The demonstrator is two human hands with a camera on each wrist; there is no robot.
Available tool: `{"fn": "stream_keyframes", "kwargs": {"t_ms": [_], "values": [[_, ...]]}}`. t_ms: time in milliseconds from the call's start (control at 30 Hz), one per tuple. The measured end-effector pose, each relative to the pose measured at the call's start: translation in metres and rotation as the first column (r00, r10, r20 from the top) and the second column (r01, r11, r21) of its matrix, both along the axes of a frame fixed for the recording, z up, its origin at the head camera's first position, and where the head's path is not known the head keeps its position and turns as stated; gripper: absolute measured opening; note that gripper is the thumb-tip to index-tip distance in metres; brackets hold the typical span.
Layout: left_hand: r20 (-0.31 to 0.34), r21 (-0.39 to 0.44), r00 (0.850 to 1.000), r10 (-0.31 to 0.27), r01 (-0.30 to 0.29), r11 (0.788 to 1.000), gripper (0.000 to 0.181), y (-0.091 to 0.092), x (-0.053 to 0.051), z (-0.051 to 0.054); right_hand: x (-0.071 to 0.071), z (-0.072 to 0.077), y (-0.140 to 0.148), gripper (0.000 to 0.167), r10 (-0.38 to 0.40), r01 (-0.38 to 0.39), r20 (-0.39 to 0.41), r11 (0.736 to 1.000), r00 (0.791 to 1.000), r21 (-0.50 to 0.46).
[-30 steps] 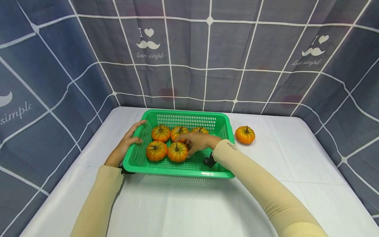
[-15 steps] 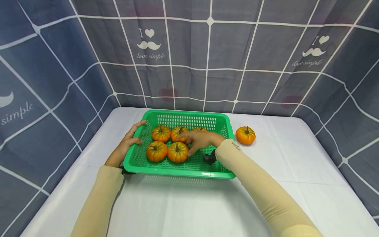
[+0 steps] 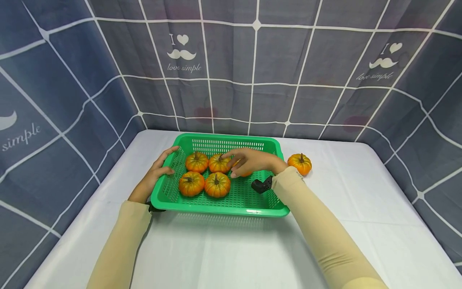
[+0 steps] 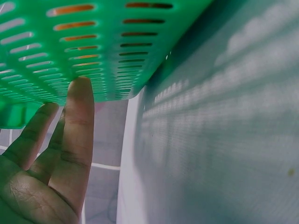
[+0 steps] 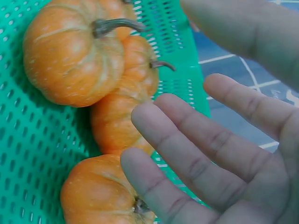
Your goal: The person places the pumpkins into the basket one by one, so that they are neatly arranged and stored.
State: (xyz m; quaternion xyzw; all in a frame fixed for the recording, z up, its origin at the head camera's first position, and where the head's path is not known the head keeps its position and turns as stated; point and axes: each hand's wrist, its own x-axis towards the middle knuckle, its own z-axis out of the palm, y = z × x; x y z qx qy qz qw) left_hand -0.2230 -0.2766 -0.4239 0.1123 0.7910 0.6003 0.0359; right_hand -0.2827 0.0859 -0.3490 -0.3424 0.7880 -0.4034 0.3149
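A green plastic basket holds several small orange pumpkins, among them a front-left pumpkin, a front-middle pumpkin and a back-left pumpkin. My left hand holds the basket's left side. Its thumb lies over the rim, and in the left wrist view its fingers press against the slotted outside. Over the basket hovers my right hand, fingers spread and holding nothing, partly covering the back-right pumpkin. The right wrist view shows its fingers apart, in front of the pumpkins.
One more pumpkin sits on the white tablecloth, just right of the basket and near my right forearm. A grey checked curtain rises behind the table and along both sides. A black wrist camera hangs below my right wrist.
My right hand has lifted off the front-middle pumpkin and moved right and back, its fingers spreading. The left hand and the basket stay nearly still.
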Motion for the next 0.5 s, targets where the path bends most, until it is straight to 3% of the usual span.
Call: {"fn": "stream_keyframes", "kwargs": {"t_ms": [267, 500], "values": [[-0.001, 0.004, 1.0, -0.002, 0.002, 1.0, 0.09, -0.001, 0.0, 0.0, -0.001, 0.004, 0.022, 0.068, -0.033, 0.052, 0.115, 0.984, 0.993, -0.173], [-0.002, -0.001, 1.0, -0.002, 0.002, 1.0, 0.09, 0.0, 0.0, 0.0, 0.002, 0.004, 0.038, 0.062, -0.077, 0.123, 0.155, 0.944, 0.985, -0.307]]}}
